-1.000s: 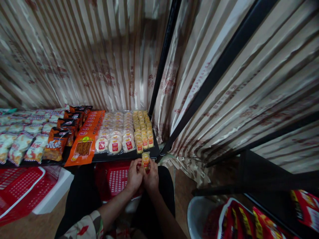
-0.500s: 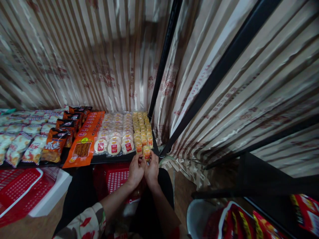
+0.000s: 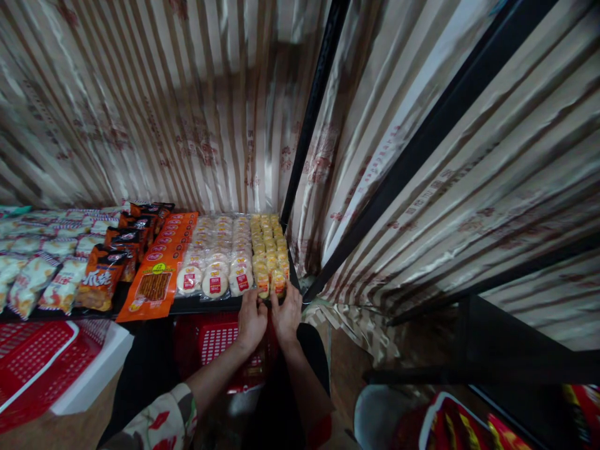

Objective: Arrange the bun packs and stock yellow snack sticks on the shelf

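Small yellow wrapped snack packets stand in tight rows at the right end of a black shelf. My right hand has its thumb and fingers around the lower sides of the front right yellow packet, which stands in line with the row. Beside it, my left hand rests its fingertips against the front left yellow packet, thumb apart from the index finger. Round white crackers in clear wrappers fill the columns to the left of the yellow ones.
An orange snack bag, black-and-orange bags and white snack bags line the shelf leftward. Red baskets sit below, one beside a white box. Black poles and striped curtains enclose the shelf.
The yellow packet that both hands pinched at the front edge now stands in the front of the row. My left hand has drawn away from it, slightly left.
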The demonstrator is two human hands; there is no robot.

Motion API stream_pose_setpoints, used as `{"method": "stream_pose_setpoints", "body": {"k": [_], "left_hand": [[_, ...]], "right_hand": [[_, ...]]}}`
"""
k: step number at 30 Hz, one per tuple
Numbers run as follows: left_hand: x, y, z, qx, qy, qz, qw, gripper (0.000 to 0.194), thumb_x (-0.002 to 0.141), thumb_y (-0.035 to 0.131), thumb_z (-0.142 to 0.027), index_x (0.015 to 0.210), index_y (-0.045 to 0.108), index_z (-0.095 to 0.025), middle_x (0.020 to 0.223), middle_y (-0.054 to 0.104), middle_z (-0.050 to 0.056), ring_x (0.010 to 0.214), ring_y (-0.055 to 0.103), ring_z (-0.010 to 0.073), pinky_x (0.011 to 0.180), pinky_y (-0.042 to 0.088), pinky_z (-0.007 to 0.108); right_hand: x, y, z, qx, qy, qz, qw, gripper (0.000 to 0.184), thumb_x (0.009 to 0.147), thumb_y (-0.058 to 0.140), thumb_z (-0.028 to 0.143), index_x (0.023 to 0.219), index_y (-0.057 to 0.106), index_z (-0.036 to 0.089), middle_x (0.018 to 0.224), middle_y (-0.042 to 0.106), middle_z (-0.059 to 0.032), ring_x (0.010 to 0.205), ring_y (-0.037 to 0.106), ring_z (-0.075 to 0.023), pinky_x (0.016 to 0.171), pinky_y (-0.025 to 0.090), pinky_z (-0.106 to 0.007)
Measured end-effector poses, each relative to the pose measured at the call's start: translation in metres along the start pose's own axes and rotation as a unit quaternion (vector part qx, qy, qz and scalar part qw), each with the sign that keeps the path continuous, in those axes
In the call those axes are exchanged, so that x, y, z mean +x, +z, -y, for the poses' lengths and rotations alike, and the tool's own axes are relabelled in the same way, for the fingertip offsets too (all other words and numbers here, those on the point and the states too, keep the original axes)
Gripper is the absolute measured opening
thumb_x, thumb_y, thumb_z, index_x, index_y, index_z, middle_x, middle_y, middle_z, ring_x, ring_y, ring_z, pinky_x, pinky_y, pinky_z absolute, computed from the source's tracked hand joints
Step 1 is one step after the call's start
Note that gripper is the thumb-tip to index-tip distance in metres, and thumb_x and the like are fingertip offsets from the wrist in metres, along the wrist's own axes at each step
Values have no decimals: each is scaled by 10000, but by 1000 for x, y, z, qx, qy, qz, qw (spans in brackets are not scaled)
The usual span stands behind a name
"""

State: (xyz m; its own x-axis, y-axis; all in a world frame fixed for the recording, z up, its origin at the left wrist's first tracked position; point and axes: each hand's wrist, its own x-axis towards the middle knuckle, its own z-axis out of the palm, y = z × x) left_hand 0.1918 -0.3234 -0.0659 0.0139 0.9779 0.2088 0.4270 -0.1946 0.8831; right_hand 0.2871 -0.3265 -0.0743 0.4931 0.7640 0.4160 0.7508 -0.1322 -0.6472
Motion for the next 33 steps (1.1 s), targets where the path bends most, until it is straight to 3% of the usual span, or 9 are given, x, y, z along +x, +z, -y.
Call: {"method": "stream_pose_setpoints", "body": {"k": [13,20,26,33], "left_hand": [[7,2,5,18,31,13,999,392,679,397,-29,1005,563,-170,1029,551,73,948,546,168,894,463,350],[8,4,5,25,23,26,999,356,700,400,-53,989,583,-153,1016,552,86,965,554,178,893,474,355],[4,4,10,38,53,10,998,384,705,384,-43,1009,583,-167,1053,561,78,1016,547,174,931,456,358],[3,-2,15,56,51,-2,997,393,709,375,-41,1018,576,-180,1068,549,72,1032,544,178,931,456,364]], "right_hand": [[3,16,-15,43,-4,4,999,512,832,429,410,1263,444,134,1155,502,-153,1090,430,-271,923,363,-429],[1,20,-20,91,-4,19,996,493,832,434,404,1258,458,158,1161,492,-150,1075,441,-273,857,421,-434],[2,14,-23,137,10,32,990,546,819,470,388,1296,404,129,1239,427,-174,1119,414,-261,762,497,-363],[-6,14,-24,94,-46,9,994,534,860,413,397,1322,367,134,1291,430,-177,1210,366,-282,926,387,-467]]}}
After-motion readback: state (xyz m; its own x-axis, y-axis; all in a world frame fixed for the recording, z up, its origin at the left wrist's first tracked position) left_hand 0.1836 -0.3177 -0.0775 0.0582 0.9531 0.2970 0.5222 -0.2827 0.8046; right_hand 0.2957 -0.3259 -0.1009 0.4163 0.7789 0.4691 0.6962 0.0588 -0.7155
